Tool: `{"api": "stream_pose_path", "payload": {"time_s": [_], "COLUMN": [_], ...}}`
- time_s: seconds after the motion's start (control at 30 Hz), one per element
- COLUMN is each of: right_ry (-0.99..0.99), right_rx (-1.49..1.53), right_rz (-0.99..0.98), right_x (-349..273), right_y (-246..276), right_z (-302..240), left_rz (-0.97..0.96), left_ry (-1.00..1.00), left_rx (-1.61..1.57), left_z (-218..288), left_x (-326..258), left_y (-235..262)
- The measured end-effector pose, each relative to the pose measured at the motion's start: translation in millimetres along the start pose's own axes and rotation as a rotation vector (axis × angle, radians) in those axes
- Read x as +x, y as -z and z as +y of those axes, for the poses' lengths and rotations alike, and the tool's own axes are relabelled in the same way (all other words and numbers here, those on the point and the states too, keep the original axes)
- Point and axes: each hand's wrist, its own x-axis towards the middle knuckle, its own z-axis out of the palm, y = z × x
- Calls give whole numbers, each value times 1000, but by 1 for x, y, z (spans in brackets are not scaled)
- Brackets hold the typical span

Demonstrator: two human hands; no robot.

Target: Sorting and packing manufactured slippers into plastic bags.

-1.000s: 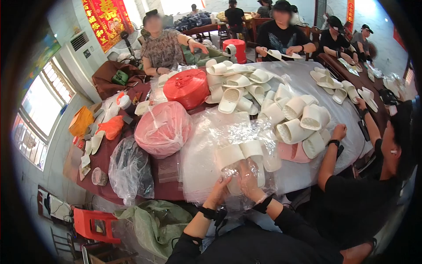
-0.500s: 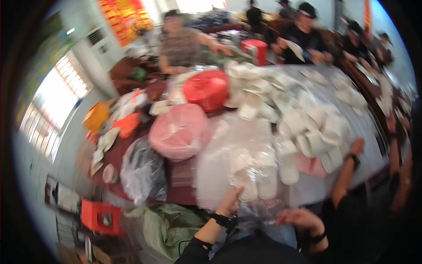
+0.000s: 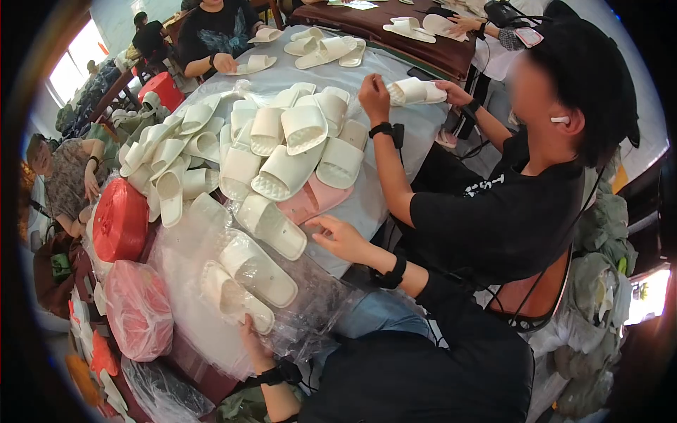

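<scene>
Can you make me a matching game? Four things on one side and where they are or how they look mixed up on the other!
Things:
1. Shiny red, rounded bundle
2. Pink, rounded bundle
3. The person's own left hand
4. The person's own right hand

Places and states:
A. Wrapped in see-through plastic
B. Close to the flat pink piece
C. Just above the pink bundle in the picture
D. By the lowest cream slipper with a wide strap

Right pairs: 1-C, 2-A, 3-D, 4-B
</scene>
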Motion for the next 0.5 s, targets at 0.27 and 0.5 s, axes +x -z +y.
{"api": "stream_pose_path", "payload": {"time_s": [0.27,0.5], "right_ry": [111,126], "right_rx": [-123,-770], "right_rz": [249,836], "right_x": [38,105], "right_y": [4,35], "right_z": [14,48], "left_rz": [21,10], "left_ry": [-10,-27], "left_rx": [-17,-17], "left_z": [7,6], "left_x": [-12,-11], "left_y": [-11,-7]}}
